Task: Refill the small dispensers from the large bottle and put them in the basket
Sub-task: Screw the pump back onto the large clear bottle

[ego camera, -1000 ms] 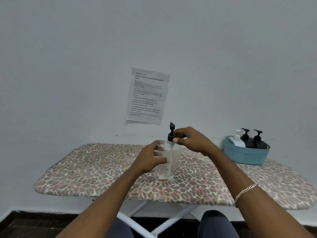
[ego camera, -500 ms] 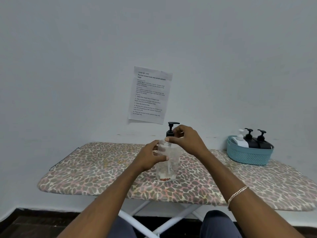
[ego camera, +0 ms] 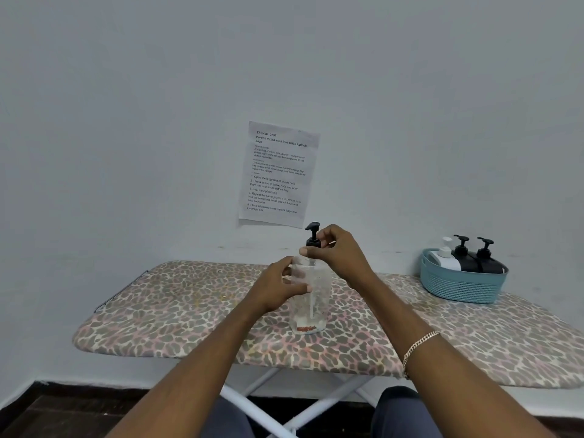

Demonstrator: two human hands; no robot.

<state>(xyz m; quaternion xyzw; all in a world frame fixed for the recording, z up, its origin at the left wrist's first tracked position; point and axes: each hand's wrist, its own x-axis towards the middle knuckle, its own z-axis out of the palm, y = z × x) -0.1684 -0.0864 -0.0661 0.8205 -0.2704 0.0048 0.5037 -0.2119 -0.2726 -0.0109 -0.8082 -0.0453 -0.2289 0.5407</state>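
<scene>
Gripping one clear bottle around its side, the left hand steadies it upright mid-board. The right hand pinches its pump. At two o'clock, well apart, one basket near the ironing board's far edge holds three dispensers: one white dispenser and two black dispensers. The board's cover runs wide toward nine o'clock.

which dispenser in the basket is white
The leftmost dispenser in the basket; it has a white body and pump, the other two are black.

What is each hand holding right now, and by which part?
Both hold the clear plastic pump bottle: the left hand grips its body, the right hand pinches the collar of its black pump top.
</scene>
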